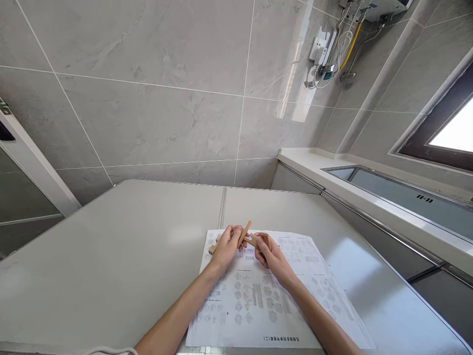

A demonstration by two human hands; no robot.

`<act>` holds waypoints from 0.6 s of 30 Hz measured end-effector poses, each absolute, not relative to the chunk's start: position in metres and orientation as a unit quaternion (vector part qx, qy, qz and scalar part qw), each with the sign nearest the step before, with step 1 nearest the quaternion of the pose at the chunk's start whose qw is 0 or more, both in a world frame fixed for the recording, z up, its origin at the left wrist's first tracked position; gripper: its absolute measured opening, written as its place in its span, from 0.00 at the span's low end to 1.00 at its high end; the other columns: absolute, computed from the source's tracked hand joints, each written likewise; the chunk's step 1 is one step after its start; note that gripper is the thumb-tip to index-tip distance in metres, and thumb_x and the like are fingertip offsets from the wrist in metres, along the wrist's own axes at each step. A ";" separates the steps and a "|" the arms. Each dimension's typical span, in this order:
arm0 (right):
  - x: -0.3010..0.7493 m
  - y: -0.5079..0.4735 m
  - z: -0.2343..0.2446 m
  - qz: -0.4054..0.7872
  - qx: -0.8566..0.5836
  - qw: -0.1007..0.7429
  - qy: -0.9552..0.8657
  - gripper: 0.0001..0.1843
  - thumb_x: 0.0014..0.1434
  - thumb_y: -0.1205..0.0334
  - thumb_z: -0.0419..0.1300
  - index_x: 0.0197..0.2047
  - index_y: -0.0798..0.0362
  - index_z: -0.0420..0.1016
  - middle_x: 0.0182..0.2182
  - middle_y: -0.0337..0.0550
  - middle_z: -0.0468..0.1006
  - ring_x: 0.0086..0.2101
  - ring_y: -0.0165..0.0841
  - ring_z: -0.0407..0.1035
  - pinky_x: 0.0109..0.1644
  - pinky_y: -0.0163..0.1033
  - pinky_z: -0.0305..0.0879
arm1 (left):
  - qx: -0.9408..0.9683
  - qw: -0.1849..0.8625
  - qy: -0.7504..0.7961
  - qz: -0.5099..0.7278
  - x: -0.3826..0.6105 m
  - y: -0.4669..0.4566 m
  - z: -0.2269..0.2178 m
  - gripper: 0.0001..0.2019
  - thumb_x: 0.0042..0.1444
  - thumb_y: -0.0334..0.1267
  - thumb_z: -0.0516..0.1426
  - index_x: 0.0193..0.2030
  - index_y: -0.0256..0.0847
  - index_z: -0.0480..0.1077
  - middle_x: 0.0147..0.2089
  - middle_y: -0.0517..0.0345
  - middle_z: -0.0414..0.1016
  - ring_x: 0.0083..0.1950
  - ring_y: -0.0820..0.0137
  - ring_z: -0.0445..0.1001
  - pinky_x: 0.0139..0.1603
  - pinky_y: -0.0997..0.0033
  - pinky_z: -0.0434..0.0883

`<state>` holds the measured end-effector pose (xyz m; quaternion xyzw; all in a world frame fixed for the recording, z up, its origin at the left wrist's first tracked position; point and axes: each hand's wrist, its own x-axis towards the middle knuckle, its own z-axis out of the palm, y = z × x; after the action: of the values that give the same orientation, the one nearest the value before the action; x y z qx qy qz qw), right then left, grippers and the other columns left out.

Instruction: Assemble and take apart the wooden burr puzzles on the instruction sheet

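Note:
My left hand (pixel 229 242) is closed around a flat wooden puzzle piece (pixel 245 231) that points up and to the right. Between the thumb and fingers of my right hand (pixel 267 250) is a second small wooden piece (pixel 253 240). The two pieces meet or nearly meet between my hands; whether they interlock, I cannot tell. Beside my left hand, another wooden piece (pixel 212 249) shows partly, the rest hidden by the hand. Under both hands lies a large printed instruction sheet (pixel 254 325) with rows of small diagrams.
The sheet rests on a pale table (pixel 111 266) with a seam (pixel 222 207). A grey tiled wall (pixel 155 113) rises behind. To the right runs a counter (pixel 306 165) with a glass-topped panel (pixel 399 195). Hoses and sockets (pixel 325 54) hang on the wall. A white cable (pixel 111 350) lies at the near edge.

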<state>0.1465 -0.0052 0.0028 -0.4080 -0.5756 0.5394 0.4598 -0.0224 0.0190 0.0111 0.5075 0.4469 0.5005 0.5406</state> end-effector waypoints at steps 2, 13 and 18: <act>0.149 -0.005 0.004 0.561 -0.402 0.463 -0.556 0.29 0.71 0.30 0.48 0.51 0.48 0.68 0.23 0.28 0.56 0.20 0.27 0.42 0.24 0.36 0.41 | 0.491 0.546 0.452 0.507 -0.024 0.020 0.010 0.24 0.66 0.64 0.55 0.37 0.42 0.67 0.37 0.57 0.76 0.29 0.74 0.68 0.34 0.71 0.66; 0.159 0.007 -0.001 0.642 -0.364 0.512 -0.440 0.24 0.65 0.36 0.59 0.44 0.49 0.77 0.28 0.33 0.54 0.24 0.30 0.45 0.25 0.38 0.48 | 0.499 0.581 0.439 0.469 -0.020 0.014 0.014 0.24 0.63 0.64 0.57 0.36 0.44 0.63 0.27 0.68 0.59 0.27 0.73 0.58 0.30 0.72 0.56; 0.162 0.009 -0.001 0.630 -0.362 0.530 -0.438 0.24 0.65 0.36 0.61 0.49 0.48 0.79 0.30 0.35 0.56 0.25 0.32 0.47 0.25 0.38 0.49 | 0.503 0.612 0.432 0.430 -0.023 0.013 0.018 0.24 0.63 0.65 0.56 0.36 0.44 0.64 0.25 0.68 0.57 0.25 0.74 0.55 0.28 0.72 0.52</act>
<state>0.1621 0.0086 -0.0010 -0.3619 -0.4377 0.6297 0.5300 -0.0234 0.0134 0.0183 0.5033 0.4324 0.4298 0.6124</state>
